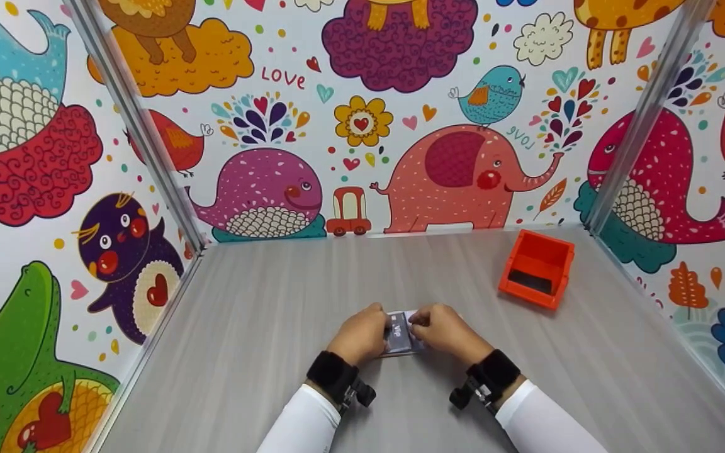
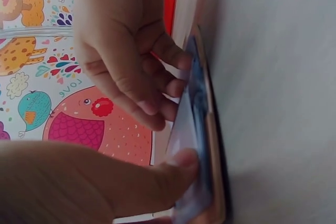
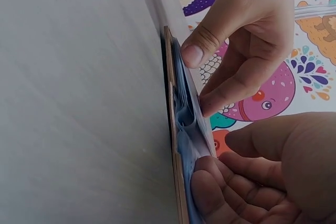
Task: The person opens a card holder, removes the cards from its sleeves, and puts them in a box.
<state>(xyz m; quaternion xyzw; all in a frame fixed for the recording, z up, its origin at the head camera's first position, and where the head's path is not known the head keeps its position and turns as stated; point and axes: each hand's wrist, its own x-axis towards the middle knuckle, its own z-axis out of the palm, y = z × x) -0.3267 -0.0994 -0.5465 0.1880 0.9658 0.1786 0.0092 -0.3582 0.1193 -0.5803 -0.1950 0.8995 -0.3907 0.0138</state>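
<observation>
Fingers of the left hand (image 1: pixel 360 333) pinch the left end of a flat, tan-edged card holder with clear bluish plastic leaves (image 2: pixel 211 129), the thumb pressed down on the top leaf. Those of the right hand (image 1: pixel 447 327) are bent and reach in at the other end, some tips touching the leaves; whether they pinch one of them cannot be told. Between the two hands the holder lies on the light grey wood-grain tabletop (image 1: pixel 262 302), in front of the person.

It is probably light enough to shift with a careless nudge, so one hand does well to pin it. Its tan cover looks the stiffer part, likely a firm base to brace against; the leaves look thin, bendy and slick, apt to slide over each other, crease or stick together. A good hold would be thumb above and fingers below at one end, while the other hand separates single leaves by their free edges with a light pinch rather than a pull.

From the side, the holder shows a thin, layered tan rim beneath a stack of leaves that gape and curl near the middle. From above, a dark grey rectangular card reading "Vip" (image 1: pixel 398 333) shows on its left part, with a small pale square near the far edge. Whether that card sits inside a leaf or on top of it is unclear.
</observation>
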